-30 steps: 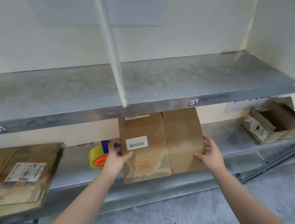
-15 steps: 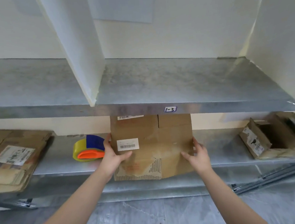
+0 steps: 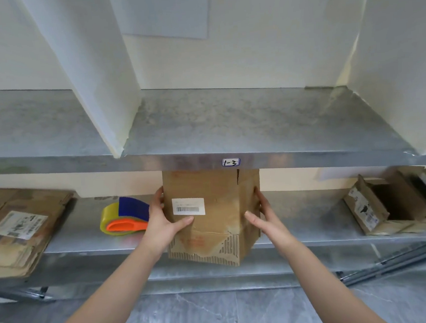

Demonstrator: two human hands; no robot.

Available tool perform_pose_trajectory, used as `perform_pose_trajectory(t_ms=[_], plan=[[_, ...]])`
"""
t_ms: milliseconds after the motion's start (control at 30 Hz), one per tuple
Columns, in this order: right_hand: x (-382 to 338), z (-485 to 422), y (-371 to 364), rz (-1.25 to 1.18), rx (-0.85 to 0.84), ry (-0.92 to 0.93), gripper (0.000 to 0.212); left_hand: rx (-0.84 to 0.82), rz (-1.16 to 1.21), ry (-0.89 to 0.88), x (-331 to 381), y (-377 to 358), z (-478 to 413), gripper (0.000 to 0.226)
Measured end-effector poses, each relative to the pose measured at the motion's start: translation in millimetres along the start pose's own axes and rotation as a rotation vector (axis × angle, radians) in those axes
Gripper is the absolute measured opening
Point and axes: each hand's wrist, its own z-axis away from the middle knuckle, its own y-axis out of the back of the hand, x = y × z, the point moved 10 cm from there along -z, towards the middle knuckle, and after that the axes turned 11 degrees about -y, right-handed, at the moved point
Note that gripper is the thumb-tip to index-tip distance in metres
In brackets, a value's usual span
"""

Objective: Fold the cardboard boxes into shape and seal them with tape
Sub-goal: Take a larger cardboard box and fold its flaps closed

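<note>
A metal shelf (image 3: 300,218) crosses the frame's middle. At its center stands the cardboard box (image 3: 218,212), gripped at its sides by the left hand (image 3: 162,224) and right hand (image 3: 263,221), thumbs on the front. The tape dispenser (image 3: 124,218) sits just left.

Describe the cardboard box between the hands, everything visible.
The cardboard box is brown corrugated board, partly opened into shape, upright at the front edge of the lower shelf; its bottom flap hangs below, outer layer torn to fluting. A white barcode label sits on its front. The upper shelf hides its top. The left hand and right hand grip its sides.
</note>
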Motion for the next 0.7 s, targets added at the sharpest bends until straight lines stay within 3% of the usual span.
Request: perform_pose_trajectory(t_ms=[267, 433, 567, 700], plan=[[1, 4, -2, 0.038, 0.017, 0.023, 0.114, 0.000, 0.028, -0.027, 6, -7, 17, 0.089], [-12, 7, -1, 0.062, 0.098, 0.105, 0.114, -0.030, -0.002, -0.040, 12, -10, 21, 0.058], [-20, 14, 3, 0.075, 0.184, 0.157, 0.106, -0.017, -0.083, -0.134, 26, -11, 23, 0.057], [-21, 22, 5, 0.124, 0.239, 0.192, 0.105, -0.062, -0.058, -0.241, 45, -13, 27, 0.077]])
